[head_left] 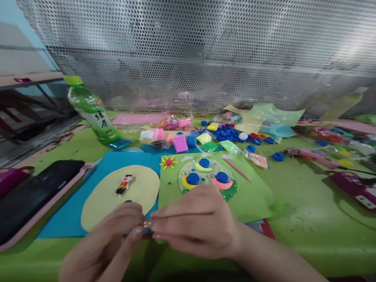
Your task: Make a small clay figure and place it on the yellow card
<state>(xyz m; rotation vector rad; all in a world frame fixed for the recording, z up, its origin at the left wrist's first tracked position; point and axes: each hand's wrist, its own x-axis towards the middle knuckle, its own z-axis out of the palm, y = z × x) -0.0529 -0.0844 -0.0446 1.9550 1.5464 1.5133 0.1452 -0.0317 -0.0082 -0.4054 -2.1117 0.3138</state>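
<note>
My left hand (pixel 110 241) and my right hand (pixel 196 225) meet fingertip to fingertip above the table's front edge. Both are closed in a pinch; whatever lies between the fingertips is too small to make out. Behind my left hand, a blue sheet (pixel 64 211) carries a cream paper oval (pixel 100 199) with a small clay figure (pixel 123 184) in red and black. Partly behind my right hand lies a green sheet (pixel 252 199). It bears snails with blue shells (pixel 222 177), a yellow sun with a red middle (pixel 168 162), and a pink stick (pixel 236 169).
A green tea bottle (pixel 94 113) stands at the back left, near a black phone-like object (pixel 38 196). Clay packets (pixel 180 143) and blue rings (pixel 278 156) lie along the back. To the right is a purple power strip (pixel 354 188) with a cable. A perforated metal panel (pixel 164 51) rises behind.
</note>
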